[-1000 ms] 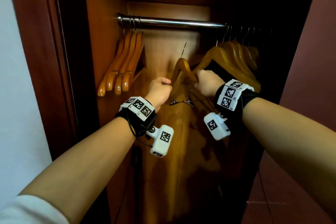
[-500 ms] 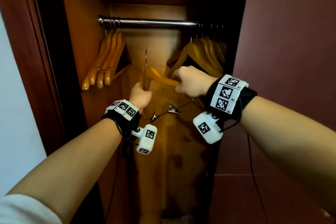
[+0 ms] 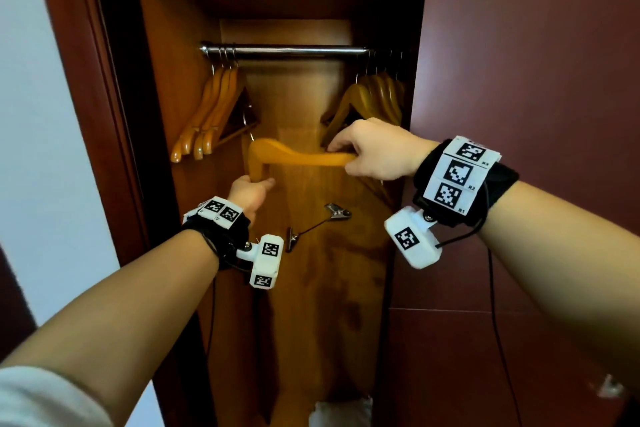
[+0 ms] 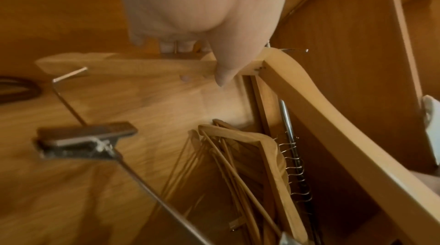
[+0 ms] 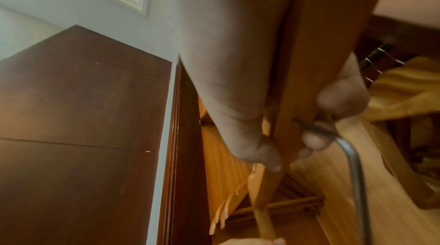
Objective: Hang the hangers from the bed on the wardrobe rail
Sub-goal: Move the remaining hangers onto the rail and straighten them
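Observation:
I hold one wooden hanger with both hands, turned on its side well below the steel rail. My right hand grips one end of its arm, fingers curled round the wood and the metal rod. My left hand grips the other arm from beneath. Its clip bar dangles below, one clip close to the left wrist camera. Three hangers hang at the rail's left end, several hangers at its right end.
The rail is bare between the two groups. A dark red door panel stands close on the right, the wardrobe frame and a white wall on the left. Something white lies at the wardrobe's bottom.
The hanger has swung from upright, hook near the rail, to lying sideways lower down. Both hands have drawn back from the wardrobe and still hold it.

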